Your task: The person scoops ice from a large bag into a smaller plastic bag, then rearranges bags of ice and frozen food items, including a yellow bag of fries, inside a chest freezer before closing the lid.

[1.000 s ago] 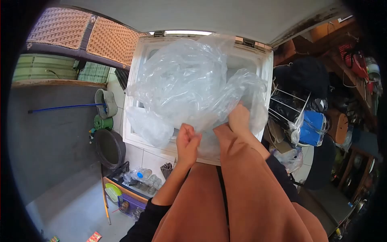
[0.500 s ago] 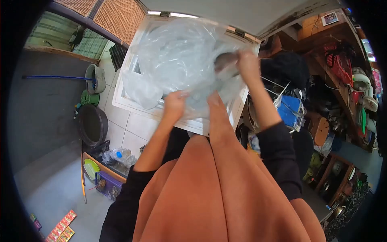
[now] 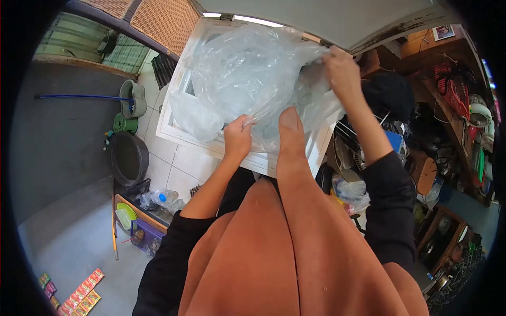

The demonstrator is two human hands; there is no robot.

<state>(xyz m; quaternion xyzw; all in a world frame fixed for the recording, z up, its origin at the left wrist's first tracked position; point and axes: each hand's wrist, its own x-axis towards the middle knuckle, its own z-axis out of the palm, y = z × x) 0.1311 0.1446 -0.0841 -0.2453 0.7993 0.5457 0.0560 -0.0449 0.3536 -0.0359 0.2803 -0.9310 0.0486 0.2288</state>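
A large clear plastic bag (image 3: 242,68) lies bunched over the opening of a white chest freezer (image 3: 166,126). My left hand (image 3: 238,137) pinches the near edge of the bag. On the right, my right hand (image 3: 341,71) grips the bag's gathered far corner and pulls the film taut. A whitish, frosty bundle (image 3: 196,117), possibly ice in plastic, sits at the freezer's left rim. Between my hands, what looks like my bare foot (image 3: 291,124) rests against the bag's near side. The bag's contents cannot be made out clearly.
The freezer's raised lid (image 3: 337,21) stands behind it. At left are a black basin (image 3: 129,158), a grey tub (image 3: 133,99) and a purple basket (image 3: 146,236). Cluttered shelves with a red basket (image 3: 450,89) line the right side.
My right hand has moved up and slightly right, drawing the bag's corner out. My left hand has shifted a little right with the bag edge. The whole view has shifted slightly.
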